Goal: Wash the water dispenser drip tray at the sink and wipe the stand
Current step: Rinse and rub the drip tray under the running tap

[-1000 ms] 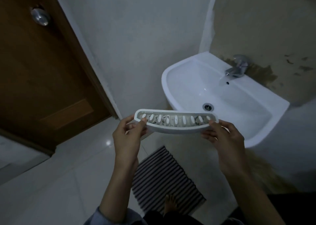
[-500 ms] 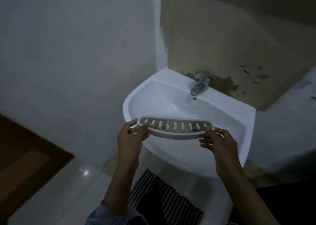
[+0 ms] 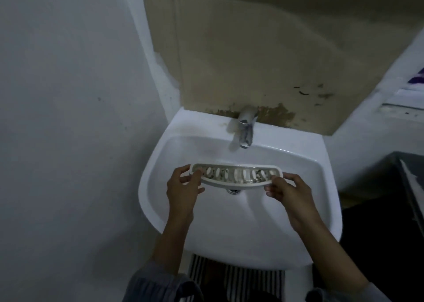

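Note:
The drip tray (image 3: pixel 232 176) is a curved white plastic piece with a slotted grille and dark grime between the slots. I hold it level over the white sink (image 3: pixel 305 171), above the drain (image 3: pixel 233 190). My left hand (image 3: pixel 183 188) pinches its left end, and my right hand (image 3: pixel 286 190) pinches its right end. The chrome tap (image 3: pixel 246 127) stands at the back of the sink, just beyond the tray, with no water running. The dispenser stand is not in view.
A plain wall runs close along the left. Behind the tap is a beige panel (image 3: pixel 263 61) with dark stains at its base. A dark grey unit (image 3: pixel 410 187) stands at the right. A striped mat (image 3: pixel 234 278) lies on the floor under the sink.
I have stepped up to the sink and the view has swung right, so the door has left the frame. The tray, held by both hands, has moved from beside the sink to over its bowl.

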